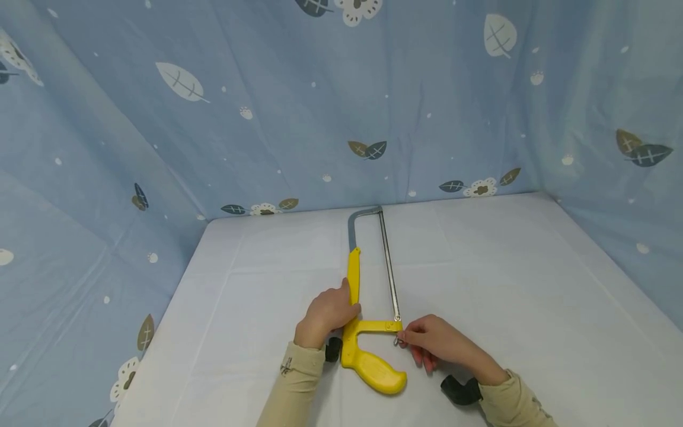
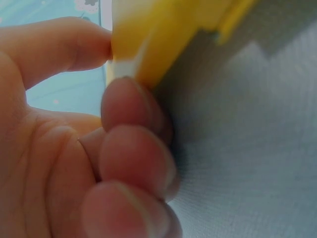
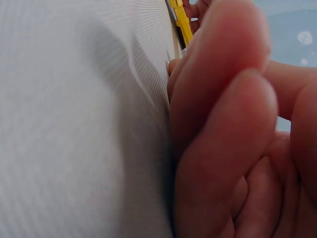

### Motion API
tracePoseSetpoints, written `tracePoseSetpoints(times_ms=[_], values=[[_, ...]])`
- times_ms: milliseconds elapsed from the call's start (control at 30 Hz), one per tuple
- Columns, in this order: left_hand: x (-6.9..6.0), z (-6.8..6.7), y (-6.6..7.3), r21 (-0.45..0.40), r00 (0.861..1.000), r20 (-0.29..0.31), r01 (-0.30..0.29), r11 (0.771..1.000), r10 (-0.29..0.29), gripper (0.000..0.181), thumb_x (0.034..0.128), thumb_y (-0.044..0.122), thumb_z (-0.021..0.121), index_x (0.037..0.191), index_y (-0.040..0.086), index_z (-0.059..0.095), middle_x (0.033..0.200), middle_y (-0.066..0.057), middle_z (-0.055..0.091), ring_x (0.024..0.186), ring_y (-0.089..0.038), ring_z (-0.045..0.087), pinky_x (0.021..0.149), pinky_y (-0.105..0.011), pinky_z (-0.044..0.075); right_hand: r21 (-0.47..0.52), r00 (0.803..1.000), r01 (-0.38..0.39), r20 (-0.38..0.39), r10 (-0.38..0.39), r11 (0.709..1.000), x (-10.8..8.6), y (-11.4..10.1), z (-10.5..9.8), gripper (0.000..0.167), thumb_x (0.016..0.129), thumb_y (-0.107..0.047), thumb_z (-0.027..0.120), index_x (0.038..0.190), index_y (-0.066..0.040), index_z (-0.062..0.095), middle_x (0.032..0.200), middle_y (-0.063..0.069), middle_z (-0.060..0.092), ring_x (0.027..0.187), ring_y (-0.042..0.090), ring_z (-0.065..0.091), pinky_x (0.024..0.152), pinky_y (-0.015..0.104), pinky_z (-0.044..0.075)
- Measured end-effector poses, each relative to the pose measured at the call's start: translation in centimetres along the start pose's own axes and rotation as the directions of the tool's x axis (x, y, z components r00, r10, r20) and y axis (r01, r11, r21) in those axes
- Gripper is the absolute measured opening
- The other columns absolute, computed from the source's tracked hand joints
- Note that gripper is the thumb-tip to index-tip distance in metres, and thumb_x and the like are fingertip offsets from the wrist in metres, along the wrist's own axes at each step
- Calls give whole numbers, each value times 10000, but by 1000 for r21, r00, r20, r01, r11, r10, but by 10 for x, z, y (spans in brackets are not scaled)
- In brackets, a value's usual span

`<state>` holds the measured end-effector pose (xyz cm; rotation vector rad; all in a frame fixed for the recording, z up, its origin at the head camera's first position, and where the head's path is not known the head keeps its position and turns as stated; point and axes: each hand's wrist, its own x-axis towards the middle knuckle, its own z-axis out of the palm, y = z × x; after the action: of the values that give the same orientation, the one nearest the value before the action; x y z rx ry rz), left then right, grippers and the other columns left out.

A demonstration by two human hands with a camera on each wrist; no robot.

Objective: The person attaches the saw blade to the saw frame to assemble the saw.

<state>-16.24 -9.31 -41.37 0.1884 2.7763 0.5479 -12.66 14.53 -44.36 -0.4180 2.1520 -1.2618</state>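
Observation:
A hacksaw (image 1: 380,373) with a yellow handle and a grey front bow lies flat on the white-covered table, handle toward me. Its blade (image 1: 389,267) runs along the right side of the frame. My left hand (image 1: 326,313) grips the yellow spine above the handle; in the left wrist view the thumb and a fingertip pinch the yellow part (image 2: 168,39). At the blade's near end, my right hand (image 1: 440,341) pinches the small metal wing nut (image 1: 398,341) between thumb and forefinger. Its other fingers hang curled near the cloth, and they hide the nut in the right wrist view.
A white cloth (image 1: 256,332) with fold lines covers the table. Blue curtains (image 1: 299,118) with leaf and flower prints enclose the back and sides. Black wrist camera mounts (image 1: 460,391) sit under both forearms.

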Motion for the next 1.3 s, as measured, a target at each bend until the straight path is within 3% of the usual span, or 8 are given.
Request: tracePoseSetpoints(times_ms=[367, 700, 1300], values=[[0, 1, -1, -3, 1000, -2, -1, 1000, 1, 705, 835, 294, 502, 1400, -16, 218, 743, -79, 523, 540, -185, 462, 511, -301, 379, 8, 999, 38, -17, -38, 999, 2, 5, -5, 316, 837, -388, 580, 855, -72, 572, 533, 19, 534, 384, 156, 508, 393, 311, 444], [0, 2, -1, -8, 1000, -2, -3, 1000, 3, 707, 837, 289, 501, 1403, -16, 208, 643, -54, 486, 496, -178, 443, 465, -292, 360, 6, 999, 43, -10, -43, 999, 2, 6, -4, 302, 851, -371, 567, 816, -72, 600, 526, 6, 522, 378, 138, 496, 380, 291, 432], [0, 1, -1, -2, 1000, -6, -2, 1000, 2, 704, 829, 291, 499, 1398, -18, 223, 657, -55, 488, 511, -178, 451, 479, -292, 367, 55, 1000, 4, 20, -5, 998, 1, 0, -1, 354, 864, -412, 523, 836, -84, 657, 591, 76, 604, 386, 141, 501, 383, 253, 408]])
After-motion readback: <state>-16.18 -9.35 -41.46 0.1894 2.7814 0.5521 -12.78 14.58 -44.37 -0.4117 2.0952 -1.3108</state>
